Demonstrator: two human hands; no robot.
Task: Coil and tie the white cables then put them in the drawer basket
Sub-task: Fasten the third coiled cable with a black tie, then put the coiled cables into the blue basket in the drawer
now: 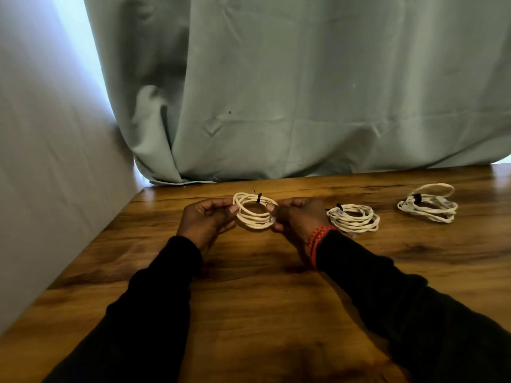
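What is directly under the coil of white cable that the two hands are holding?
Under the held coil, gripped by the left hand and the right hand, only bare wooden table shows. Whether the coil's lower edge touches the table cannot be told.

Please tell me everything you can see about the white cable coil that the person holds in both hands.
The held coil is a white, cord-like cable wound into several round loops, bound at its far side by a small black tie. A pale connector shows at its lower right. It is raised above the wooden table, tilted toward the camera. The left hand pinches its left edge, and the right hand pinches its right edge. It touches neither of the other coils.
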